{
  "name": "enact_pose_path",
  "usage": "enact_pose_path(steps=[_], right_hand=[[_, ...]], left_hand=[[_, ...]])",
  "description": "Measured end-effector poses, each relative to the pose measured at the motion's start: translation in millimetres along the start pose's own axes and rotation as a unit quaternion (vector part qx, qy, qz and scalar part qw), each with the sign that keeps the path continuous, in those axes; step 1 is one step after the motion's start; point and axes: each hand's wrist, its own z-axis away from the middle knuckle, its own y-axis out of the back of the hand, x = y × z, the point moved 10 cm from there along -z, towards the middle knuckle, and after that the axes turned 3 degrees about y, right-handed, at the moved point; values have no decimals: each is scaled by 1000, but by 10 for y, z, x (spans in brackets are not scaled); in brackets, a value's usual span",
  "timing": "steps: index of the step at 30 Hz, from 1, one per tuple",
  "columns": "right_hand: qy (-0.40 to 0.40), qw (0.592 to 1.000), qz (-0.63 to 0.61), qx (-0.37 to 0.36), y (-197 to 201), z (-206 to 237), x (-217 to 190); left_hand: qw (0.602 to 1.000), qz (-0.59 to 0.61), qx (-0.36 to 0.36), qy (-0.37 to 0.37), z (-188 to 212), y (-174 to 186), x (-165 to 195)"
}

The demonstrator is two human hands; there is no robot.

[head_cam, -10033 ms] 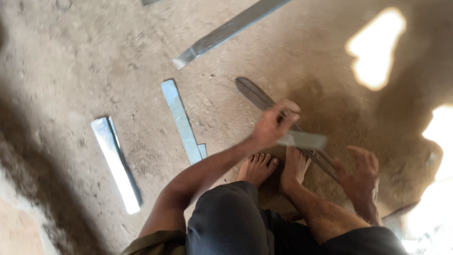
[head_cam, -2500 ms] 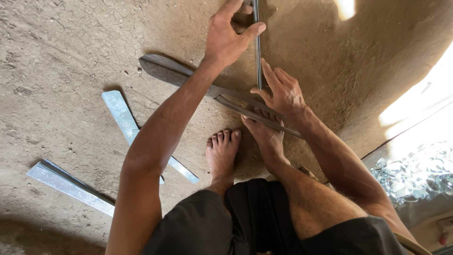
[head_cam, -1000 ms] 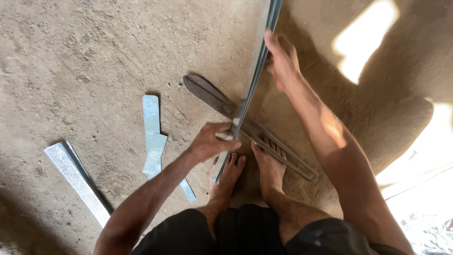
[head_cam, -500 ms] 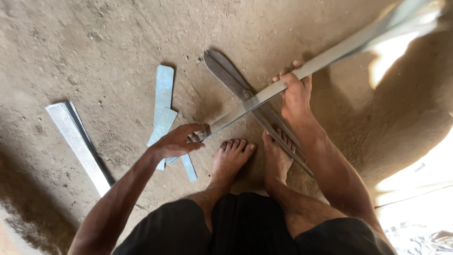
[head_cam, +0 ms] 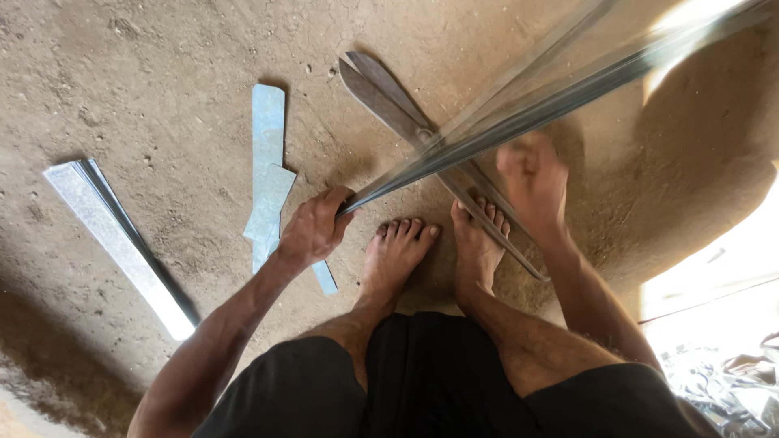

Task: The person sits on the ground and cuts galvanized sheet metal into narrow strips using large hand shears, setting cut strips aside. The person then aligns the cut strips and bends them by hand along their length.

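Note:
A long thin metal strip [head_cam: 519,122] runs from the middle of the view up to the top right, blurred by motion. My left hand [head_cam: 312,231] grips its near end, just left of my bare feet. My right hand [head_cam: 531,178] is under the strip farther along it, blurred, and appears to hold it. Beneath the strip, large metal shears [head_cam: 422,142] lie on the dirt floor, with my right foot [head_cam: 479,243] on one handle.
Two short cut metal strips [head_cam: 268,174] lie overlapping left of my left hand. A longer folded metal strip [head_cam: 122,243] lies at the far left. Crumpled shiny sheet scraps [head_cam: 730,381] sit at the lower right, beside a bright sunlit patch.
The long strip has swung from upright to slanting toward the top right. My left hand moved left along it to its near end; my right hand shifted right.

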Motion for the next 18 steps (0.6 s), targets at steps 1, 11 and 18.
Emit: enact_pose_path(steps=[1,11,18], right_hand=[[154,985,77,5,17,227,-242],[183,953,231,-66,-264,568,298],[-18,926,361,-108,758,450,1461]], left_hand=[[990,-26,103,-89,57,245,195],[963,-231,94,-105,-134,827,362],[988,-149,-9,-30,-281,825,-23]])
